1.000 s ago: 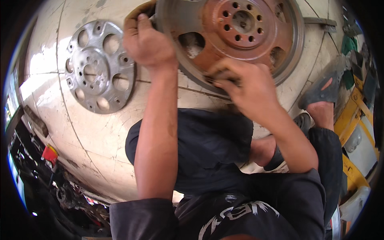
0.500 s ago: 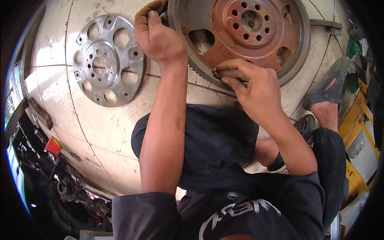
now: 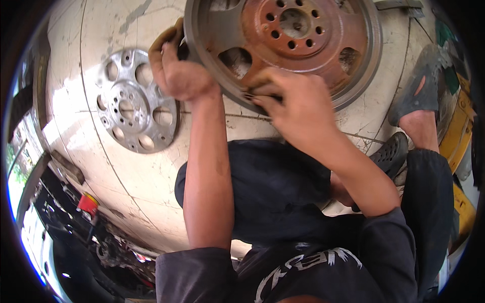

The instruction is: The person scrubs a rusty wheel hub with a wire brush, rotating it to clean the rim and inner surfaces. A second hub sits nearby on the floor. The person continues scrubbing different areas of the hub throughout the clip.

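Note:
A large flywheel (image 3: 227, 33), its middle rusty brown and its rim grey, lies before me at the top of the view. My left hand (image 3: 183, 73) is at its left edge, fingers curled round the rim. Their tips are partly hidden. At the near edge of the rim, my right hand (image 3: 295, 96) is closed in a pinch. Something small and dark shows at its fingertips, too blurred to name. To the left, a thinner silver metal plate (image 3: 139, 113) with round holes lies flat on the floor.
Cracked pale tiles (image 3: 136, 187) make up the floor. A dark-handled brush (image 3: 399, 5) lies beyond the flywheel at right. Yellow metal framework (image 3: 458, 131) stands at the far right, near a foot in a dark clog (image 3: 417, 93). Dark machine parts (image 3: 106, 247) and a red container (image 3: 88, 203) are at lower left.
The whole view has shifted and turned slightly. Both hands keep their places at the flywheel's rim, and the right hand is blurred by motion now.

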### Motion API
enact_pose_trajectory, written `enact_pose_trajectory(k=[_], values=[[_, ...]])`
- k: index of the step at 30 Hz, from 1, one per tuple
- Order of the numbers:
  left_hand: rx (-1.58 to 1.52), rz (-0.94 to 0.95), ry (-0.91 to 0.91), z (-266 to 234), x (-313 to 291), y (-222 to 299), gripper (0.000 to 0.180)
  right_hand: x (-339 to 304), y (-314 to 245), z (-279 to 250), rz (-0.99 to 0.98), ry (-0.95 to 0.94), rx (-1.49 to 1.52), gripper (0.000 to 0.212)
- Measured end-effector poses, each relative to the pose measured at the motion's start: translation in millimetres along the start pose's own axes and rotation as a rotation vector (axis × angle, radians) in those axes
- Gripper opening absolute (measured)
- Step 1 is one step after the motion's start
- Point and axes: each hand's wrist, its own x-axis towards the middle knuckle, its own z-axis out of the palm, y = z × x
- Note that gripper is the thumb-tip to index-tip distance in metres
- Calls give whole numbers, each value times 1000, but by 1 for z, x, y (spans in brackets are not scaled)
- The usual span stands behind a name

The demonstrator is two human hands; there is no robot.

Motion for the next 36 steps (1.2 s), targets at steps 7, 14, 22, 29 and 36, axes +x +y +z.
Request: enact_pose_trajectory(k=[7, 14, 22, 29, 36], values=[[192, -11, -65, -3, 0, 2, 30, 60, -18, 35, -17, 227, 92, 15], [156, -1, -78, -8, 3, 0, 29, 24, -7, 23, -12, 165, 135, 14], [129, 1, -65, -10, 5, 1, 32, 31, -10, 37, -28, 224, 131, 18], [187, -27, -80, -1, 0, 3, 32, 73, -21, 37, -60, 332, 213, 18], [108, -27, -64, 0, 0, 4, 33, 19, -7, 14, -14, 105, 128, 18]])
